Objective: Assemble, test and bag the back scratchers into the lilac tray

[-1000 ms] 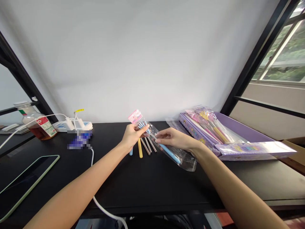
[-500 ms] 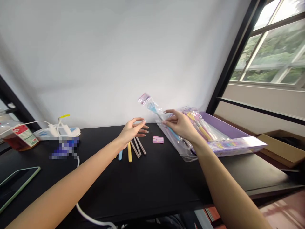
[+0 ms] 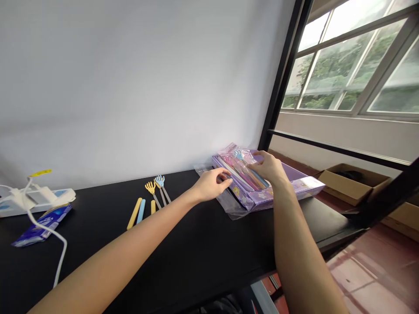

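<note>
My right hand (image 3: 270,169) is over the purple box (image 3: 291,174) on the right, its fingers closed on a blue back scratcher (image 3: 240,155) in a clear bag. That back scratcher rests on other bagged ones with pink parts inside the box. Beside the box's left edge, my left hand (image 3: 211,185) is open and holds nothing, its fingers curved and thumb apart. To the left, a yellow back scratcher head (image 3: 150,187) and a blue back scratcher head (image 3: 159,181) with metal shafts lie on the black table, partly behind my left forearm.
Loose handles, one yellow (image 3: 134,213) and one blue (image 3: 141,211), lie left of my forearm. A clear plastic bag (image 3: 234,208) sticks out under the box. Farther left are a blue packet (image 3: 44,224), a white power strip (image 3: 68,198) and a cable (image 3: 62,253). A cardboard box (image 3: 347,187) stands beyond the table.
My left hand let go of the bagged blue back scratcher and moved right beside the box. My right hand carried it right into the box. The view turned right.
</note>
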Demonstrator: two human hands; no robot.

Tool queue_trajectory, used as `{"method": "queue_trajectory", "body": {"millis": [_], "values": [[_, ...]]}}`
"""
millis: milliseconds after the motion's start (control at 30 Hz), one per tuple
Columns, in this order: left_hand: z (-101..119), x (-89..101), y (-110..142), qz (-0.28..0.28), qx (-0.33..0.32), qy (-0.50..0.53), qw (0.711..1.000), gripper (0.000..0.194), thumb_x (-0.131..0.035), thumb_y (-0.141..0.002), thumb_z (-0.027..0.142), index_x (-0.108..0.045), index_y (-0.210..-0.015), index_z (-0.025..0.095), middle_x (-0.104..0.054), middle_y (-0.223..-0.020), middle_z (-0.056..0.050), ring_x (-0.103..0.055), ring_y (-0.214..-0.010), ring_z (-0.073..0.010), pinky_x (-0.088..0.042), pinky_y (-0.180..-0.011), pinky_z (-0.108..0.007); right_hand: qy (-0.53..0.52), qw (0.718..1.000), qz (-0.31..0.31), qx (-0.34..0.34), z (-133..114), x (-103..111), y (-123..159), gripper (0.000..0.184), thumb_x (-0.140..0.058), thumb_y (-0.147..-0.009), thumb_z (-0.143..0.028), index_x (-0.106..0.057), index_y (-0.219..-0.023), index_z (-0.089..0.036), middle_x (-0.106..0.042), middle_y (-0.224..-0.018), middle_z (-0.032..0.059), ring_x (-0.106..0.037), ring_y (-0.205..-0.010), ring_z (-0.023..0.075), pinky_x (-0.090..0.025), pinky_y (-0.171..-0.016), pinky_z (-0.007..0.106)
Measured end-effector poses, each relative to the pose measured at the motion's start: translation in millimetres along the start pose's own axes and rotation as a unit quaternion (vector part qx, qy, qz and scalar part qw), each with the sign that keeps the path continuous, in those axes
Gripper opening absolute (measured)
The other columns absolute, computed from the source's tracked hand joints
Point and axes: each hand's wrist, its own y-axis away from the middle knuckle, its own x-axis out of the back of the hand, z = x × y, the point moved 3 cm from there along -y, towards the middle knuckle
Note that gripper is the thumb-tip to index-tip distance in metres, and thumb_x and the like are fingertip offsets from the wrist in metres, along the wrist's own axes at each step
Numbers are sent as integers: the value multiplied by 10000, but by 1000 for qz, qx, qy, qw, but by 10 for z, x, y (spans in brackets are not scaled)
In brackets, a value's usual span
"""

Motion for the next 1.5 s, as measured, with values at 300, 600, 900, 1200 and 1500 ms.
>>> {"method": "queue_trajectory", "body": {"millis": [300, 600, 900, 1200, 1500], "values": [[-15, 216, 73, 18, -25, -56, 998, 224, -579, -919, 333, -691, -1041, 183, -736, -1036, -56, -685, -934, -183, -531, -822, -281, -68, 959, 189, 200, -572, 37, 248, 157, -583, -815, -275, -722, -792, -206, -736, -831, 83, -608, -918, 291, -446, -883, 444], [-477, 1393, 943, 14, 127, -218, 968, 278, -551, -895, 467, -671, -878, 217, -653, -668, -1, -579, -594, -162, -396, -558, -257, -113, 926, -157, 326, -1466, -550, 968, 121, -585, -851, -245, -695, -900, -229, -713, -743, 3, -645, -689, 173, -455, -684, 280], [-820, 1757, 1644, 44, 190, -248, 949, 176, -651, -765, 383, -583, -771, 221, -643, -693, 7, -528, -571, -146, -366, -543, -263, -2, 895, -379, 237, -2010, -1250, 1164, 245, -688, -646, -155, -582, -855, -223, -683, -626, -17, -636, -538, 163, -421, -521, 251], [-667, 1661, 1660, 9, 216, -284, 934, 143, -619, -736, 362, -564, -717, 231, -663, -772, -4, -576, -625, -164, -363, -547, -274, -84, 900, -408, 127, -1810, -1277, 1196, 337, -705, -604, -130, -549, -894, -200, -623, -531, -45, -649, -519, 183, -489, -512, 270], [-633, 1388, 1587, 45, 223, -323, 919, 258, -700, -599, 293, -463, -671, 222, -604, -695, -3, -586, -601, -190, -322, -510, -281, -327, 854, -404, 21, -1725, -1077, 1075, 368, -757, -602, -112, -594, -926, -178, -670, -613, -28, -575, -507, 93, -520, -527, 219]]}}
